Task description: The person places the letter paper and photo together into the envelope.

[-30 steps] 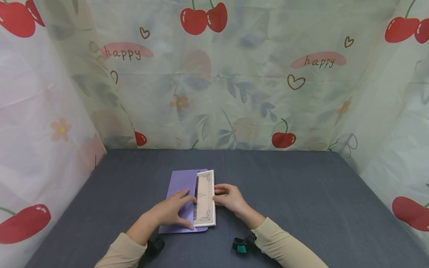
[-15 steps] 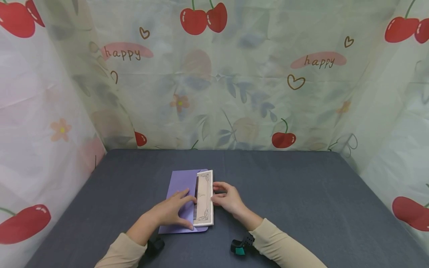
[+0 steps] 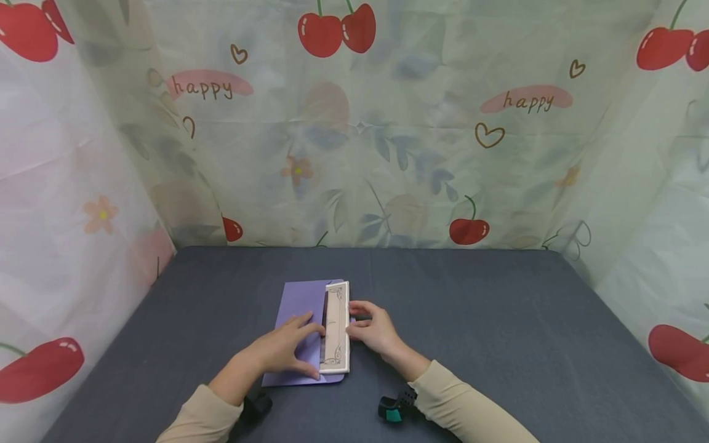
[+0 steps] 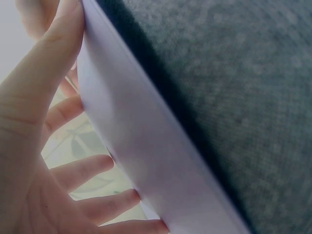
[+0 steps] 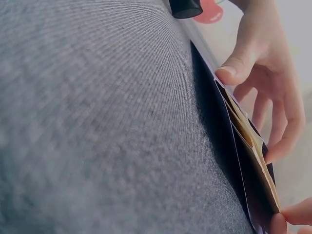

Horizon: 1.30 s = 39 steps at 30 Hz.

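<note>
A purple envelope point(image 3: 301, 296) lies on the dark table with its opening toward the right. Out of it sticks a cream card point(image 3: 336, 344) with a white edge and ornate printed corners; its left part is hidden inside. My left hand point(image 3: 282, 349) rests on the envelope with spread fingers, thumb and index finger at the opening's edge. At the card's right edge, my right hand point(image 3: 376, 332) pinches it between thumb and fingers. In the right wrist view the card point(image 5: 263, 170) shows edge-on with thin layers, partly within the envelope's mouth.
The dark cloth-covered table point(image 3: 471, 307) extends around the envelope. Behind it hangs a curtain point(image 3: 360, 184) printed with cherries and flowers. A black wrist device point(image 3: 394, 409) sits under the right sleeve, another point(image 3: 257, 405) by the left.
My right hand has moved slightly left, and the card has slid a little further into the envelope. The left hand and the envelope have stayed in place.
</note>
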Motion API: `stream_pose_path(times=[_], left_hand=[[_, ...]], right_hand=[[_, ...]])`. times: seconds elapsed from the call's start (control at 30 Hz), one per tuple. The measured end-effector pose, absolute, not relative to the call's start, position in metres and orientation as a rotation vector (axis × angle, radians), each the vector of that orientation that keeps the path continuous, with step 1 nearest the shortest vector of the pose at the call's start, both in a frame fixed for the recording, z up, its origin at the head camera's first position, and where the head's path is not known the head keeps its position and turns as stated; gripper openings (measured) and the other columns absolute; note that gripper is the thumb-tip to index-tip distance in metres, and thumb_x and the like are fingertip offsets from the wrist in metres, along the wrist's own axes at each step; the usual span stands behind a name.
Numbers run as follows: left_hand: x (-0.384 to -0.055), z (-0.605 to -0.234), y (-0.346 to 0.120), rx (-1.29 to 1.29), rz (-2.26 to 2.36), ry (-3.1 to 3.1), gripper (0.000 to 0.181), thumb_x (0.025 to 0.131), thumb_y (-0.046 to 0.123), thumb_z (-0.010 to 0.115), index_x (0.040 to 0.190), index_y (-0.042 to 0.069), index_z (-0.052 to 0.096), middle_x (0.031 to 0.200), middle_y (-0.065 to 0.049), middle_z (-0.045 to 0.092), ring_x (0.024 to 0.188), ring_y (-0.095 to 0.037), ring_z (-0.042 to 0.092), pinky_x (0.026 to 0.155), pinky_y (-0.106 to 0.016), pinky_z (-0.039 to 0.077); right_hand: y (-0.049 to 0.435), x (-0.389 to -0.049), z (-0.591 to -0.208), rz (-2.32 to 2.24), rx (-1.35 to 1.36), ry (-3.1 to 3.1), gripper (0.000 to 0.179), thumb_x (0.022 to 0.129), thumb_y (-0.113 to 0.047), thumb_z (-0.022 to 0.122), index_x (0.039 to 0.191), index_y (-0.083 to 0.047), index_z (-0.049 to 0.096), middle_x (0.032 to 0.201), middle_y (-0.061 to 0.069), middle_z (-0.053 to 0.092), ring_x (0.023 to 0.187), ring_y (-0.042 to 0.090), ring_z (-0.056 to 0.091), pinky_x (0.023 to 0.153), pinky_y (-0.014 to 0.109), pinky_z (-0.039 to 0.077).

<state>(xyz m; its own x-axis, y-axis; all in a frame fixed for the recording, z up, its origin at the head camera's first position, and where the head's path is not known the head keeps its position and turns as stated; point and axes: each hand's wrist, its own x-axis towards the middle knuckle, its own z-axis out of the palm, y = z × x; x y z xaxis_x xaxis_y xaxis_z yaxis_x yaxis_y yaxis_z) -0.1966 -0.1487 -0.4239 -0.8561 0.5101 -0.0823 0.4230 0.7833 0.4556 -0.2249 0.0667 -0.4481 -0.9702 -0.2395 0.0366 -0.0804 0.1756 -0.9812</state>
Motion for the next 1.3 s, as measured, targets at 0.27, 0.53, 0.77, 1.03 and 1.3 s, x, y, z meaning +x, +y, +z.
stream_pose_path(times=[0.27,0.53,0.77,1.03,1.3], left_hand=[[-0.198,-0.424,-0.149,0.763,0.632,2.781,0.068,0.065,0.051,0.079,0.12,0.022,0.052,0.145,-0.029,0.034,0.128,-0.056,0.034,0.097,-0.065,0.035],[-0.199,-0.425,-0.15,0.768,0.624,2.781,0.068,0.065,0.051,0.078,0.12,0.022,0.051,0.145,-0.029,0.034,0.127,-0.058,0.034,0.097,-0.065,0.035],[-0.2,-0.426,-0.149,0.786,0.625,2.781,0.068,0.065,0.051,0.078,0.12,0.022,0.051,0.144,-0.03,0.035,0.126,-0.058,0.034,0.096,-0.065,0.036],[-0.198,-0.425,-0.149,0.774,0.635,2.779,0.067,0.065,0.05,0.079,0.119,0.022,0.052,0.144,-0.03,0.034,0.126,-0.059,0.033,0.095,-0.066,0.036],[-0.198,-0.425,-0.149,0.774,0.64,2.782,0.068,0.064,0.049,0.079,0.119,0.021,0.052,0.144,-0.03,0.034,0.126,-0.06,0.033,0.096,-0.066,0.035]], right_hand=[[0.064,-0.226,-0.447,-1.901,-0.344,2.321,0.051,0.075,0.008,0.064,0.124,0.009,0.051,0.117,0.029,0.057,0.084,0.022,0.066,0.068,0.031,0.057],[0.06,-0.227,-0.448,-1.907,-0.366,2.332,0.051,0.074,0.009,0.063,0.123,0.01,0.05,0.116,0.031,0.057,0.084,0.026,0.066,0.065,0.032,0.057],[0.057,-0.226,-0.448,-1.906,-0.371,2.33,0.05,0.073,0.009,0.063,0.121,0.01,0.051,0.115,0.031,0.058,0.083,0.023,0.066,0.065,0.028,0.056],[0.056,-0.226,-0.449,-1.905,-0.376,2.321,0.05,0.073,0.01,0.063,0.122,0.01,0.051,0.116,0.031,0.058,0.086,0.028,0.067,0.066,0.029,0.056],[0.054,-0.224,-0.447,-1.893,-0.373,2.316,0.05,0.075,0.009,0.063,0.123,0.008,0.051,0.118,0.03,0.057,0.088,0.03,0.067,0.066,0.03,0.056]])
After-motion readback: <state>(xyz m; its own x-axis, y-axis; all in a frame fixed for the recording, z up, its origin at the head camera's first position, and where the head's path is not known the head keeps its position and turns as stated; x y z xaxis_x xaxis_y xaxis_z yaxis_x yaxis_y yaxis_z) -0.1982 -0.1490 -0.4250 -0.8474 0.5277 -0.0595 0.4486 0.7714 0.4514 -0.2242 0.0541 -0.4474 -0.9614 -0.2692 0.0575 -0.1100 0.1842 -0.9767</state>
